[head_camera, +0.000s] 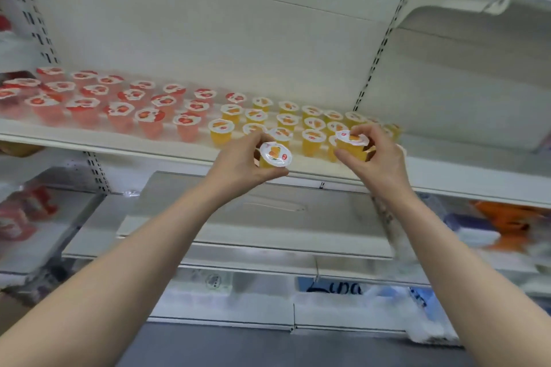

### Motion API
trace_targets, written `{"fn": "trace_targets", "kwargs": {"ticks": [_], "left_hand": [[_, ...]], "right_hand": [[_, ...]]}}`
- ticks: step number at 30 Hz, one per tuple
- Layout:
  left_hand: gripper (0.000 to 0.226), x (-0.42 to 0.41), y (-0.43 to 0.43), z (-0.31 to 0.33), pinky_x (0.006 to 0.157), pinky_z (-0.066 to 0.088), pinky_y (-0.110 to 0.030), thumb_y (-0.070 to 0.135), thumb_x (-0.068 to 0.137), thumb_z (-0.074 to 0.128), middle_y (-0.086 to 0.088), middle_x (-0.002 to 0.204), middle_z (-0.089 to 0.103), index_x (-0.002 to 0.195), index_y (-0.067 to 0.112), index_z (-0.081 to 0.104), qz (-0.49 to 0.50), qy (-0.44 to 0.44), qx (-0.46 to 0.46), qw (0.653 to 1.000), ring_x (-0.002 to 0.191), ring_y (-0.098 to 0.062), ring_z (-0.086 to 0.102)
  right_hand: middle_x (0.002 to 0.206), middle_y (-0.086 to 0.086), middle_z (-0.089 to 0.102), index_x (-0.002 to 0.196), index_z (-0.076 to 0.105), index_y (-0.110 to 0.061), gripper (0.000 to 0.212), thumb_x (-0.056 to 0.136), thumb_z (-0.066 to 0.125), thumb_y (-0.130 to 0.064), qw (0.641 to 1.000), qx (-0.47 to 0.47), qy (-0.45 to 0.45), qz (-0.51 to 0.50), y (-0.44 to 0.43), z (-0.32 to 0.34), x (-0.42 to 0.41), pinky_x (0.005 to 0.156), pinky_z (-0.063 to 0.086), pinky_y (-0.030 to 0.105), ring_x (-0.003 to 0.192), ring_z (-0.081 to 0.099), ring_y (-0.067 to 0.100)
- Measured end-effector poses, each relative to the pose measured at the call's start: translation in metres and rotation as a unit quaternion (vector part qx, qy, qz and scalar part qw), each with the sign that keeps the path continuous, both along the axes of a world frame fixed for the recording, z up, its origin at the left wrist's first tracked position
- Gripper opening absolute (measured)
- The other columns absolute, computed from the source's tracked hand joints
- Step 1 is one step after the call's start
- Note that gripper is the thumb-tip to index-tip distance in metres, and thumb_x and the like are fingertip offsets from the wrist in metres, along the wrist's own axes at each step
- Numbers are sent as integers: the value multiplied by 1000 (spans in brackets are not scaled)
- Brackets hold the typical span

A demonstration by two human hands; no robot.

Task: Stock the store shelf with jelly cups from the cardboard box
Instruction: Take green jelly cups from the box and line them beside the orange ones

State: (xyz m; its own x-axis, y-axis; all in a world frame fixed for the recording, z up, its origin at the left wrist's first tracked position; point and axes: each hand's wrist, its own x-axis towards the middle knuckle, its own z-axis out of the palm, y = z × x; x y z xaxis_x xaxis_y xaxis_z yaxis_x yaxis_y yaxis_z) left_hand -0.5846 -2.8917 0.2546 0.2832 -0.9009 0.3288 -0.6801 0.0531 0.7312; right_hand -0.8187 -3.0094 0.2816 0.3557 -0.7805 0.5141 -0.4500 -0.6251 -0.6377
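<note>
Both hands loaded. L hand (241, 164): fingers (258, 136) curled round an orange jelly cup (275, 155), lid tilted toward me, just in front of the shelf (149, 140) edge. R hand (372, 155) pinches a 2nd orange cup (351, 141), approx upright, over the front row. Shelf's well stocked already: red cups (119, 104) on the left, orange rows (310, 125) on the right, w/ front gaps. Left to do, I reckon: set these 2 down, then more from the box, which isn't in view.
</note>
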Motion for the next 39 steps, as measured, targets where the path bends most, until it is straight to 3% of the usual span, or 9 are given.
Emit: {"fn": "trace_targets", "kwargs": {"ticks": [2,10,17,23,29,34,37,39], "left_hand": [[55,-23,-26,6,78,54,-35,48,65,83,15,100,65,110,29,57,-2,-7,-4,1000,86,-3,60],[50,-90,-104,30,76,51,-29,51,70,79,16,99,64,111,31,58,28,5,-10,1000,83,-5,60],[55,-116,-137,27,75,49,-24,51,72,78,18,100,62,118,28,57,61,15,1,998,83,0,58],[56,-120,-149,29,79,53,-29,50,72,79,19,100,61,118,27,57,74,20,6,997,83,-1,60],[54,-127,-159,34,76,52,-23,48,72,79,17,101,63,118,29,58,78,23,-7,997,83,-1,62],[52,-146,-180,42,73,52,-23,47,74,78,13,109,60,118,28,59,41,-1,-21,999,86,-3,60],[49,-162,-202,49,71,47,-16,45,77,77,11,112,59,119,28,58,16,-16,-19,1000,85,-2,59],[51,-174,-218,54,75,50,-20,44,77,76,10,112,61,121,27,57,2,-15,-19,1000,87,-2,60]], "right_hand": [[97,-17,61,102,58,-27,34,79,80,-36,1000,3,-6,-21,-30,3,-29,72,42,22,83,54,12],[96,-5,63,96,50,-29,31,74,72,-35,991,57,-7,-123,-158,5,-129,80,48,40,88,59,25],[99,-1,63,99,59,-22,29,77,78,-24,981,142,79,-102,-221,-35,-155,70,39,29,91,60,24],[102,-1,68,101,62,-20,29,78,79,-26,988,110,86,-69,-249,-45,-134,72,41,29,92,61,24],[109,4,66,105,60,-22,32,79,79,-29,987,89,124,-55,-261,-48,-133,74,44,31,93,61,25],[127,13,56,127,60,-20,50,79,73,-19,977,38,207,-41,-259,-31,-143,96,40,33,116,53,32],[131,6,53,131,55,-21,53,81,71,-19,986,-24,164,-11,-243,-8,-147,92,37,27,118,51,25],[127,0,53,133,52,-23,57,81,73,-24,989,-31,141,42,-228,5,-144,90,39,25,111,53,15]]}}
